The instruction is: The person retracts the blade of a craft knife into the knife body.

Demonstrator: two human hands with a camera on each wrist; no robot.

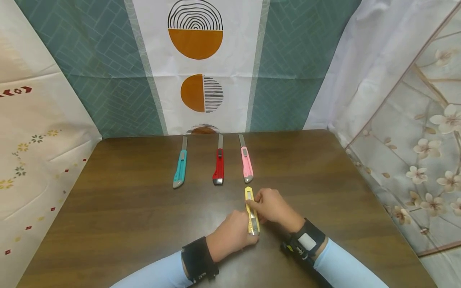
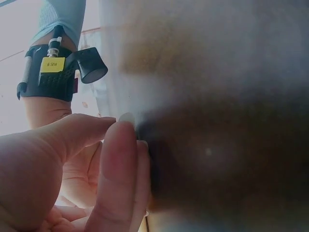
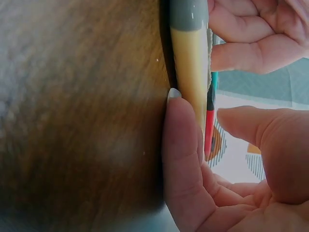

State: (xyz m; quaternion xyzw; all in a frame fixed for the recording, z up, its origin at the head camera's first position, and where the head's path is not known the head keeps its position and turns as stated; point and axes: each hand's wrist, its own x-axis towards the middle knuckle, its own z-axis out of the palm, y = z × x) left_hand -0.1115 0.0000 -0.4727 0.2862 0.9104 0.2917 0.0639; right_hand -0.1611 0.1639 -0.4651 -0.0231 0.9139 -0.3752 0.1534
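A yellow box cutter [image 1: 249,195] lies lengthwise between the two hands near the table's front, with no blade showing past its far end. My left hand [image 1: 235,229] holds its near part from the left side. From the right, my right hand [image 1: 272,205] has its thumb over the upper face and its fingers along the side. The right wrist view shows the cutter's yellow body [image 3: 189,65] and grey end cap [image 3: 188,14] close over the wood, an index finger [image 3: 182,145] against it. In the left wrist view, the left fingers [image 2: 118,169] hide the cutter.
Past the hands, a teal box cutter [image 1: 181,169], a red one [image 1: 218,166] and a pink one [image 1: 246,162] lie in a row, blades extended toward the back edge. The brown table [image 1: 119,208] meets hanging patterned cloths [image 1: 108,80] at its back and sides.
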